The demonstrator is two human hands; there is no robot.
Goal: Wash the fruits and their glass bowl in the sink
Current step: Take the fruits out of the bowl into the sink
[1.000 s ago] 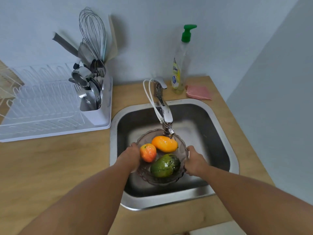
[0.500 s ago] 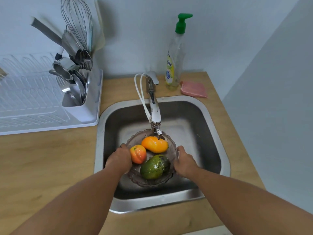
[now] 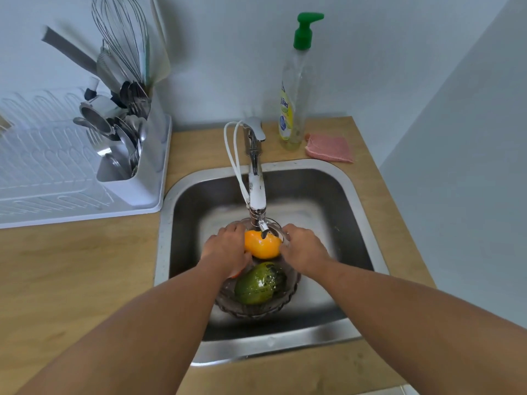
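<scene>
Orange fruit (image 3: 262,248) is grasped by left hand (image 3: 226,249) and right hand (image 3: 305,248) under the faucet (image 3: 256,192), above the glass bowl (image 3: 285,297); soap bottle (image 3: 293,95) and sponge (image 3: 329,148) are set behind.

The left hand (image 3: 226,248) covers most of a small red-orange fruit (image 3: 237,273); only a bit peeks out under its wrist. Both hands hide the clear glass bowl's (image 3: 256,307) far rim. Fingertips cannot be seen.

A single head-worn wide-angle camera looks forward and steeply down from close above the sink (image 3: 353,195), set in the wooden tabletop (image 3: 71,266); both forearms enter from the bottom edge, the wall fills the top
</scene>
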